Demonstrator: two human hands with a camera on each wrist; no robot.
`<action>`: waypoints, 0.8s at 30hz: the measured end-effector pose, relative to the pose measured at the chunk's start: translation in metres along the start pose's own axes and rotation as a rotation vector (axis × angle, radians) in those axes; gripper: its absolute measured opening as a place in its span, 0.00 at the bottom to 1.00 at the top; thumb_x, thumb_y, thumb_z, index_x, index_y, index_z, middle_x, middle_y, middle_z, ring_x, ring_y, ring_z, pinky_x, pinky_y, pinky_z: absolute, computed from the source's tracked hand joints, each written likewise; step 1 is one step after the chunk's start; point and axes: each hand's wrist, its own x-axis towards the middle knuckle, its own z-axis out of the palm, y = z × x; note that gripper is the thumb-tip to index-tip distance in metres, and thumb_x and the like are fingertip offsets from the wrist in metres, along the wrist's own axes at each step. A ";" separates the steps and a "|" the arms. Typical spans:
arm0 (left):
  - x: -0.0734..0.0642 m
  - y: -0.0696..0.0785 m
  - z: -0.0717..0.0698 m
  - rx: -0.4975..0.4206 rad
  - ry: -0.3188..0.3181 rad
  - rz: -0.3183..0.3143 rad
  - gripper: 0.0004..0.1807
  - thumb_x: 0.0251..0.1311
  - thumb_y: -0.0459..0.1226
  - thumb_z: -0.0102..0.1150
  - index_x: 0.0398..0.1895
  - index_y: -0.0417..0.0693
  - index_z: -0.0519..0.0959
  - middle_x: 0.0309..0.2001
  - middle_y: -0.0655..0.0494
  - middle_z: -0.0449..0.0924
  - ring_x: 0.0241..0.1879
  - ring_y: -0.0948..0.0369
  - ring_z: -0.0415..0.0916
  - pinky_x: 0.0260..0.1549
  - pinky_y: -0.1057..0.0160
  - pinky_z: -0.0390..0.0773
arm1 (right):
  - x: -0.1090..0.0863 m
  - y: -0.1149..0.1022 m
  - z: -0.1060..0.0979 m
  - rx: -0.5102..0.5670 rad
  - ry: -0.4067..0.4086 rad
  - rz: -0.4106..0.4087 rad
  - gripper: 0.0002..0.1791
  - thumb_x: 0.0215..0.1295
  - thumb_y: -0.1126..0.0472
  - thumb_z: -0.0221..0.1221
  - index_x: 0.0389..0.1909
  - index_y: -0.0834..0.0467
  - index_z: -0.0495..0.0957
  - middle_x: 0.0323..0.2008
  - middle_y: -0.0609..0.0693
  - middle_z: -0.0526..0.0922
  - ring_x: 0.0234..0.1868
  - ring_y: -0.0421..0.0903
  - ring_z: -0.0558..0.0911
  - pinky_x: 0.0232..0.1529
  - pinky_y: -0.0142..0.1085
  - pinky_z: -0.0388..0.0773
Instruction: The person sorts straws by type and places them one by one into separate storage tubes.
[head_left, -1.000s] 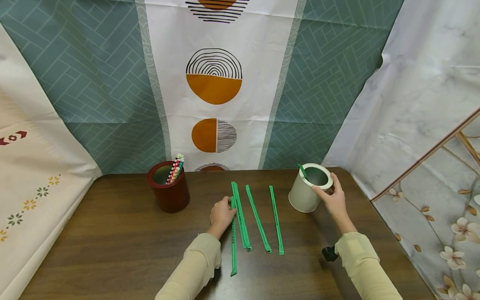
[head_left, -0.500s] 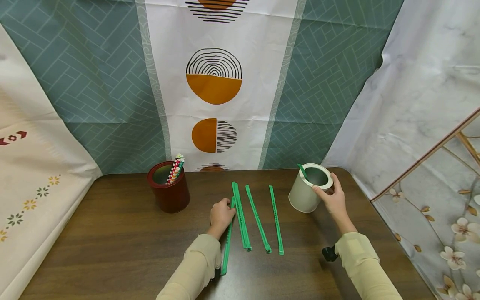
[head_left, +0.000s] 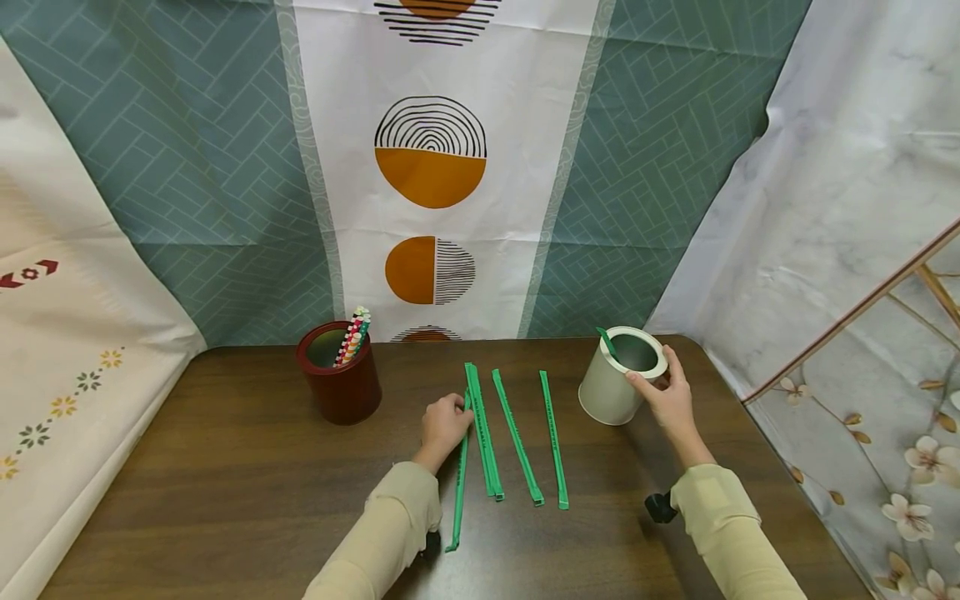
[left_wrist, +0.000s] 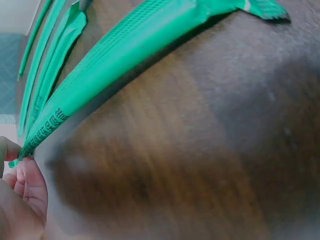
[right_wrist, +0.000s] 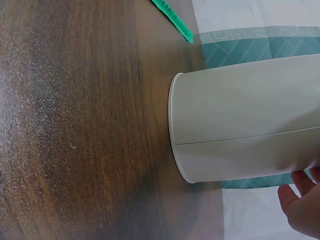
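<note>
In the head view my left hand (head_left: 446, 423) pinches a green wrapped straw (head_left: 460, 492) near its far end. The left wrist view shows this straw (left_wrist: 115, 65) between thumb and fingers, its near end bent sideways. Beside it on the table lie several more green wrapped straws (head_left: 513, 433), roughly lengthwise. At the right, my right hand (head_left: 667, 400) holds a cream can (head_left: 602, 392) by its rim, the thumb at the front. A green straw (head_left: 606, 342) leans inside the can. In the right wrist view, fingertips touch the side of the can (right_wrist: 240, 110).
A dark red can (head_left: 343, 392) stands at the back left with several patterned straws (head_left: 351, 337) in it. Behind the brown table (head_left: 225, 467) hangs a patterned curtain (head_left: 442, 183). A floral cloth (head_left: 885, 400) borders the right side.
The near end of the pinched straw has swung left, then slightly back to the right, and now looks bent. My right hand and the cream can have stayed in place.
</note>
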 end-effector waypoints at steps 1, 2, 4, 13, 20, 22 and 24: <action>0.000 0.001 -0.001 -0.011 0.000 0.010 0.11 0.48 0.37 0.54 0.35 0.43 0.79 0.24 0.56 0.78 0.20 0.62 0.70 0.20 0.65 0.69 | 0.001 0.001 0.000 -0.001 0.001 -0.001 0.44 0.53 0.61 0.61 0.68 0.53 0.46 0.61 0.59 0.62 0.39 0.33 0.66 0.33 0.15 0.64; 0.001 0.002 -0.001 -0.019 -0.001 0.020 0.11 0.48 0.36 0.54 0.35 0.43 0.79 0.24 0.55 0.78 0.21 0.62 0.70 0.21 0.65 0.69 | 0.001 0.002 0.000 -0.002 0.001 -0.004 0.44 0.53 0.61 0.61 0.68 0.53 0.46 0.61 0.59 0.62 0.39 0.33 0.65 0.33 0.15 0.64; 0.003 0.005 -0.003 -0.031 -0.006 0.038 0.11 0.49 0.37 0.54 0.36 0.43 0.78 0.26 0.55 0.79 0.21 0.62 0.71 0.22 0.65 0.70 | 0.000 0.001 0.000 0.002 -0.001 -0.001 0.45 0.53 0.61 0.61 0.68 0.53 0.46 0.62 0.58 0.61 0.39 0.33 0.65 0.33 0.15 0.64; 0.012 0.029 -0.022 -0.071 -0.038 0.050 0.13 0.50 0.37 0.53 0.39 0.42 0.78 0.30 0.53 0.81 0.25 0.60 0.74 0.25 0.64 0.71 | -0.016 -0.029 -0.001 0.012 -0.009 -0.002 0.43 0.54 0.63 0.58 0.68 0.59 0.45 0.63 0.62 0.59 0.41 0.36 0.65 0.32 0.13 0.62; 0.021 0.044 -0.033 -0.108 -0.033 0.044 0.11 0.50 0.39 0.55 0.37 0.46 0.78 0.29 0.54 0.82 0.24 0.62 0.75 0.27 0.64 0.71 | -0.011 -0.021 0.000 0.008 -0.011 -0.006 0.43 0.54 0.62 0.59 0.68 0.58 0.45 0.63 0.61 0.58 0.42 0.38 0.65 0.32 0.13 0.62; 0.023 0.047 -0.035 -0.126 -0.026 0.041 0.11 0.50 0.39 0.55 0.36 0.46 0.78 0.27 0.55 0.82 0.22 0.62 0.75 0.27 0.63 0.72 | -0.007 -0.012 0.000 0.008 -0.008 -0.008 0.44 0.54 0.62 0.60 0.68 0.57 0.45 0.63 0.60 0.58 0.42 0.38 0.65 0.32 0.13 0.63; 0.024 0.050 -0.037 -0.142 -0.022 0.040 0.10 0.50 0.38 0.54 0.36 0.46 0.78 0.26 0.55 0.82 0.21 0.63 0.75 0.29 0.63 0.72 | -0.002 -0.003 0.000 0.006 -0.012 -0.007 0.45 0.53 0.61 0.60 0.68 0.55 0.45 0.64 0.58 0.58 0.45 0.40 0.65 0.33 0.14 0.63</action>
